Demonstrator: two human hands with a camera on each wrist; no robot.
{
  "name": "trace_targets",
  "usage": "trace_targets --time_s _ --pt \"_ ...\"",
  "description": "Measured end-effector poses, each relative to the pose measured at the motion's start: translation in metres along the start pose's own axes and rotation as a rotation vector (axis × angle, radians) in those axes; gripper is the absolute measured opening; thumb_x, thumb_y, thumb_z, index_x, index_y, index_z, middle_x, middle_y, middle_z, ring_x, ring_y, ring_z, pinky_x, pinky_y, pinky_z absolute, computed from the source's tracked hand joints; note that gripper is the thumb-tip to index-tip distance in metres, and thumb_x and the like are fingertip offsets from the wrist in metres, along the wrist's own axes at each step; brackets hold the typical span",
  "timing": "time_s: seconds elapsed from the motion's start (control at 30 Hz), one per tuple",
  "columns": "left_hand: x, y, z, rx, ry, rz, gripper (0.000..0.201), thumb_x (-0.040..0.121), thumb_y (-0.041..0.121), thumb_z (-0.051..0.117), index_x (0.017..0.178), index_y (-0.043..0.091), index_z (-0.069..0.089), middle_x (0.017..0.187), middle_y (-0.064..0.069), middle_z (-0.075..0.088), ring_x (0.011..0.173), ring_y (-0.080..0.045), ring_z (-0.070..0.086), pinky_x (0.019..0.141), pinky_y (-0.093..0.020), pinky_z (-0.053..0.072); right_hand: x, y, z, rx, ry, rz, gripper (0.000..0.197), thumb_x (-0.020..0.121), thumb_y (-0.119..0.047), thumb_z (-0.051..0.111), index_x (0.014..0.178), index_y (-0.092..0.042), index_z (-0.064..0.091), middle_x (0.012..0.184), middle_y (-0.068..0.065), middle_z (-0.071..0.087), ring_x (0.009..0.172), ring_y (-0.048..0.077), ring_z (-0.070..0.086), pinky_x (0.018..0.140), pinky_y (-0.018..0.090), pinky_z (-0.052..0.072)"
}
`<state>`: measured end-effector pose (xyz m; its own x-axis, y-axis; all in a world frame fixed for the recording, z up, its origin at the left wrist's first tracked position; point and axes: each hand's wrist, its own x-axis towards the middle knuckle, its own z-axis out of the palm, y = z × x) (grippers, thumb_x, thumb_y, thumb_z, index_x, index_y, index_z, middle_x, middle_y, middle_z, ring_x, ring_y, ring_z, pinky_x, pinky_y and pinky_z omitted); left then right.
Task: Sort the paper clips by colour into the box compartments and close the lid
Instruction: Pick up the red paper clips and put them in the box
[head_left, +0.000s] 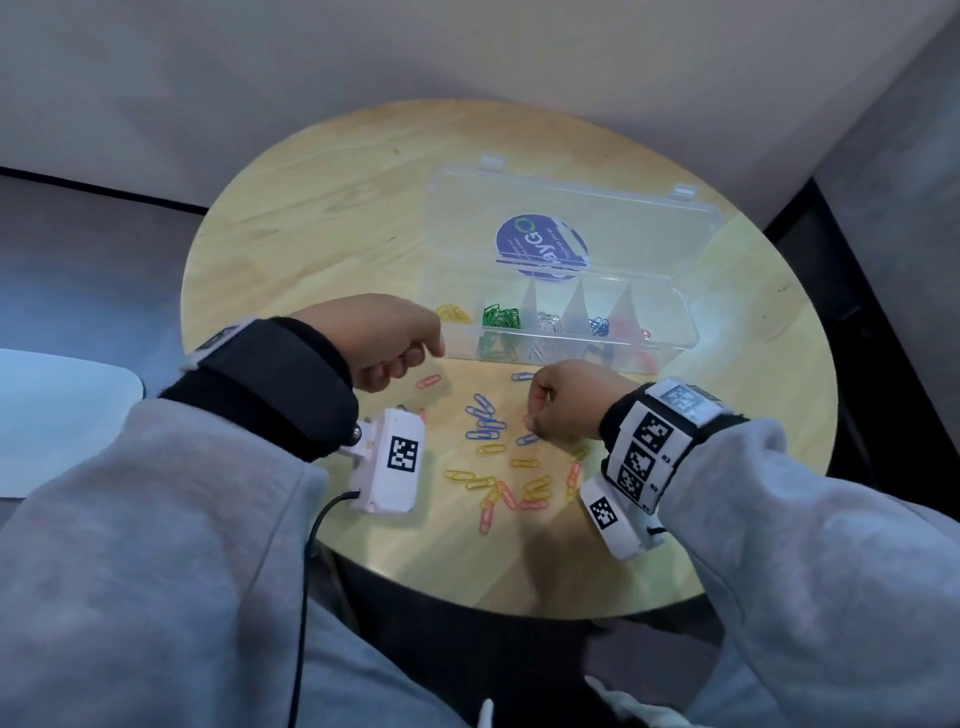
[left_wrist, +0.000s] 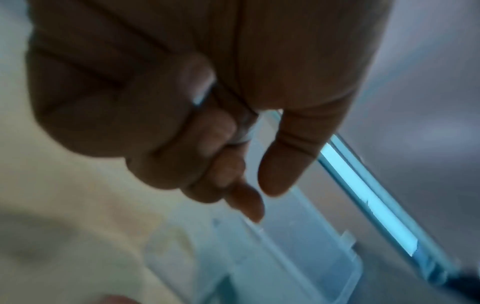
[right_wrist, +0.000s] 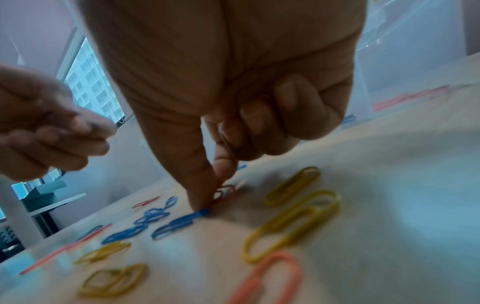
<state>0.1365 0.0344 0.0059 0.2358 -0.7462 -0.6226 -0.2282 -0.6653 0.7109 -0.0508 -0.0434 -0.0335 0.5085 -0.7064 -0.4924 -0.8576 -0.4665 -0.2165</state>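
Observation:
A clear compartment box stands on the round table with its lid tilted open. Its compartments hold yellow, green, silver, blue and red clips. Loose blue clips, yellow clips and red clips lie in front of it. My right hand is down on the table and pinches a red clip beside a blue one. My left hand hovers by the box's left end with its fingers curled; I see no clip in it.
The wooden table is small and round, its front edge close to my lap. A white surface sits off to the left. Walls close in behind and on the right.

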Motion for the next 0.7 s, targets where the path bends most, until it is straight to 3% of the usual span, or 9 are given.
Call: trace_targets --time_s 0.1,0.2,0.27,0.37,0.47,0.57,0.7 --pt "0.003 -0.007 0.001 0.42 0.083 0.018 0.01 0.084 0.017 0.057 0.076 0.013 0.054 0.061 -0.003 0.039 0.051 -0.02 0.03 0.051 -0.022 0.021 0.0 0.001 0.001 0.02 -0.037 0.017 0.024 0.079 -0.022 0.066 0.061 -0.021 0.051 0.076 -0.001 0.058 0.075 0.017 0.054 0.058 0.022 0.04" --pt "0.001 -0.014 0.002 0.642 0.149 0.046 0.007 0.08 0.022 0.063 0.074 0.02 0.06 0.063 0.004 0.049 0.066 -0.018 0.046 0.058 -0.022 0.031 -0.003 0.003 -0.001 0.119 -0.096 0.044 0.024 0.077 -0.019 0.066 0.059 -0.02 0.051 0.071 0.0 0.062 0.069 0.016 0.054 0.066 0.027 0.046" --pt "0.002 -0.017 0.005 0.694 0.161 0.054 0.003 0.078 0.021 0.064 0.077 0.023 0.062 0.067 0.01 0.052 0.073 -0.014 0.049 0.058 -0.021 0.032 -0.005 0.004 -0.004 0.298 -0.158 0.054 0.02 0.077 -0.013 0.06 0.06 -0.019 0.051 0.071 0.006 0.065 0.064 0.018 0.054 0.056 0.026 0.043" --pt "0.006 -0.021 0.013 0.75 0.121 0.047 0.007 0.077 0.021 0.068 0.079 0.023 0.062 0.069 0.009 0.056 0.07 -0.011 0.05 0.054 -0.02 0.031 -0.005 0.003 -0.007 0.712 -0.197 0.072 0.027 0.082 0.002 0.049 0.061 -0.013 0.044 0.056 0.005 0.058 0.041 0.012 0.041 0.041 0.019 0.029" --pt "0.01 -0.023 0.024 0.801 0.063 0.028 0.017 0.072 0.025 0.075 0.072 0.02 0.058 0.067 0.007 0.061 0.073 -0.014 0.057 0.055 -0.021 0.034 -0.003 -0.002 -0.011 1.008 -0.219 0.064 0.03 0.086 0.009 0.045 0.066 -0.013 0.043 0.054 0.003 0.053 0.038 0.007 0.04 0.035 0.015 0.029" --pt "0.014 -0.022 0.032 0.831 0.062 0.003 0.02 0.07 0.027 0.076 0.083 0.014 0.068 0.081 -0.001 0.071 0.083 -0.02 0.065 0.06 -0.022 0.038 -0.002 -0.006 -0.015 1.155 -0.265 0.044 0.025 0.088 0.008 0.043 0.075 -0.012 0.051 0.054 -0.001 0.051 0.039 0.006 0.044 0.035 0.014 0.033" --pt "0.016 -0.02 0.035 0.892 0.085 -0.016 0.026 0.075 0.023 0.072 0.097 0.011 0.071 0.094 -0.005 0.072 0.087 -0.023 0.065 0.065 -0.025 0.04 -0.001 -0.011 -0.015 1.176 -0.337 0.029 0.025 0.09 0.004 0.039 0.081 -0.01 0.058 0.062 0.001 0.044 0.043 0.004 0.047 0.04 0.013 0.041"
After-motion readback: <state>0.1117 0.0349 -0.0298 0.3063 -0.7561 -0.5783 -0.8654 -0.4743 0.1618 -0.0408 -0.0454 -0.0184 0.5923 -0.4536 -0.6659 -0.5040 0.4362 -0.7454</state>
